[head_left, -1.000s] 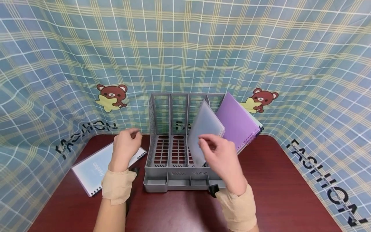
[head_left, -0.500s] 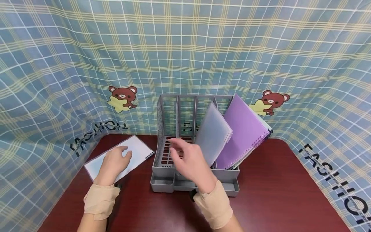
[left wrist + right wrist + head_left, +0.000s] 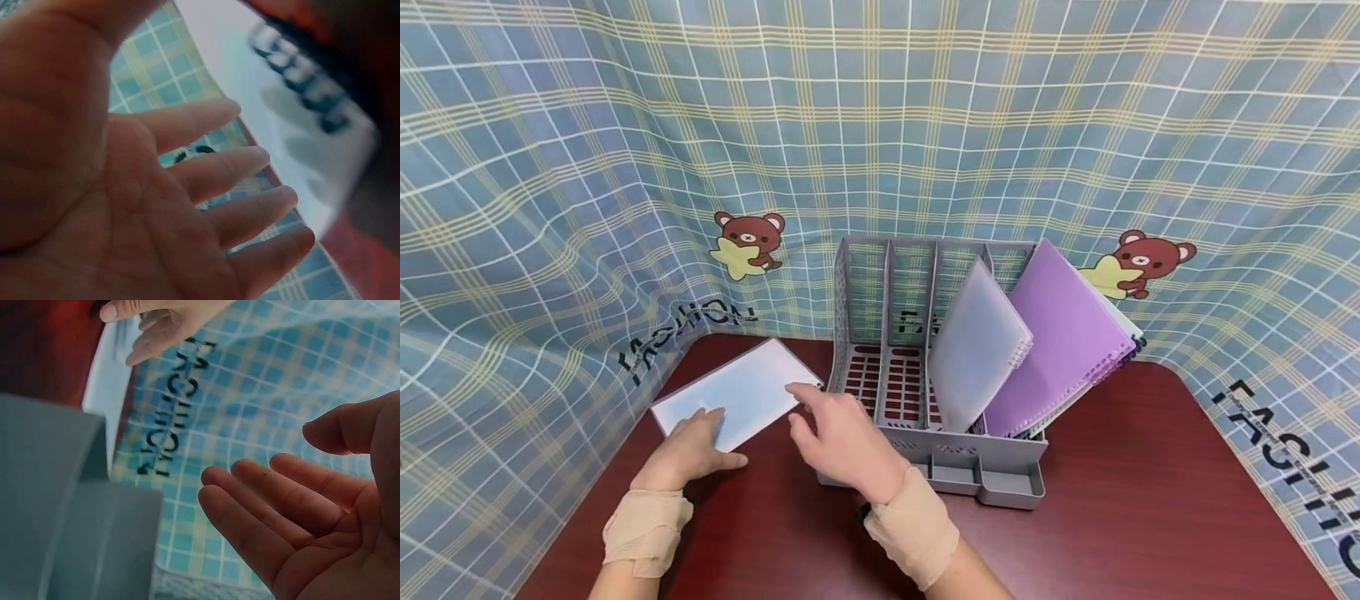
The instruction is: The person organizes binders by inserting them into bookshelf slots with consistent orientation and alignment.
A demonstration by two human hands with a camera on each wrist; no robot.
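Observation:
A pale blue and white spiral notebook (image 3: pixel 748 387) lies flat on the table at the left, its black coil (image 3: pixel 300 78) visible in the left wrist view. My left hand (image 3: pixel 688 450) reaches over its near edge with fingers spread. Over its right end hovers my right hand (image 3: pixel 846 437), fingers loosely extended and holding nothing. The right wrist view also shows this open right palm (image 3: pixel 312 531), with the grey file rack (image 3: pixel 81 519) beside it. In the head view, the rack stands upright just behind the right hand, which hides part of its front left corner.
A frosted spiral notebook (image 3: pixel 977 350) and a purple one (image 3: pixel 1067 333) lean in the rack's right-hand slots, a pale green one (image 3: pixel 1122 312) behind. Small trays (image 3: pixel 1011 485) line the rack's front. Plaid cloth (image 3: pixel 895 125) surrounds the dark red table (image 3: pixel 1120 500).
The head view has turned left. My left hand has come down over the flat notebook's near edge. My right hand has moved left, from before the frosted notebook to the flat notebook's right end.

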